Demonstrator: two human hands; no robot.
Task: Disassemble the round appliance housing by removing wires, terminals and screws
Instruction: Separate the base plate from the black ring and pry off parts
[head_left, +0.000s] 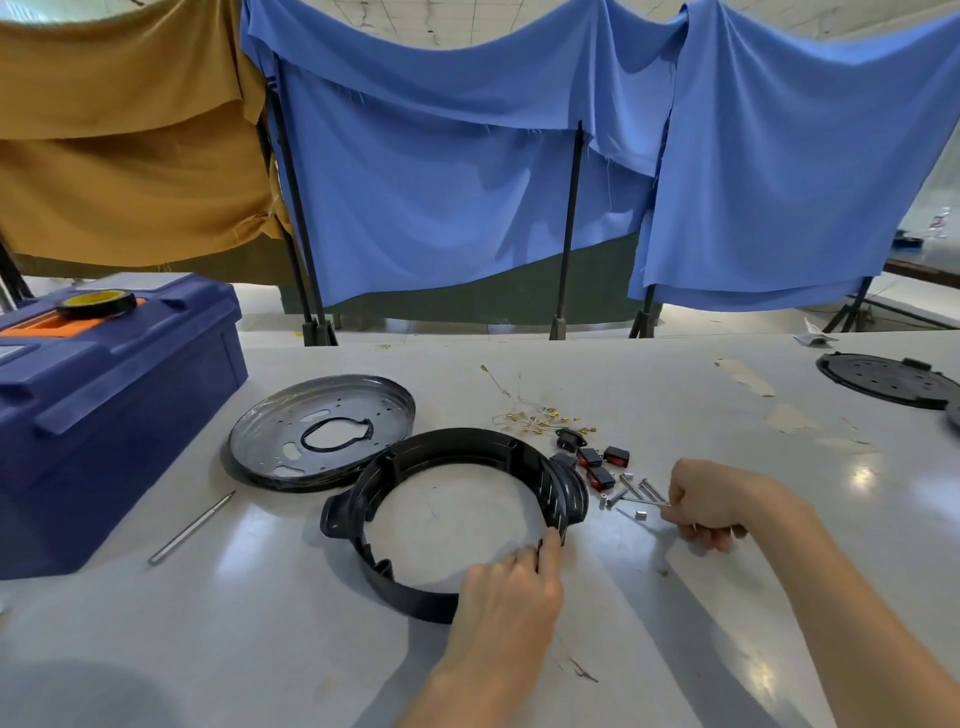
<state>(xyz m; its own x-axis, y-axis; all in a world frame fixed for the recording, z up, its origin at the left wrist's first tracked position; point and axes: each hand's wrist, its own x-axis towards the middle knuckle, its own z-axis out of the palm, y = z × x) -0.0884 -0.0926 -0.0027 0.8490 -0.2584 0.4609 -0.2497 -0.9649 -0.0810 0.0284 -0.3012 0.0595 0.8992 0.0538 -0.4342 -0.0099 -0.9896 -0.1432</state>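
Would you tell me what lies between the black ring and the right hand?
Head view: loose screws and small metal sleeves on the table, beside the black ring.

Single view: head camera, wide-angle. Worn on the person's head, it faces forward and down over the table.

Landmark: ring. It sits just below frame centre, near the lens, and is seen obliquely from above.

Both forearms enter at the bottom edge, right of the ring. The left hand grips the ring's near rim. The right hand pinches a screw just right of the ring.

The toolbox is left of the ring, cut by the left edge. The lid is far right of the ring, at the right edge. The cloths are well beyond the ring and fill the upper half. Their poles lean outward.
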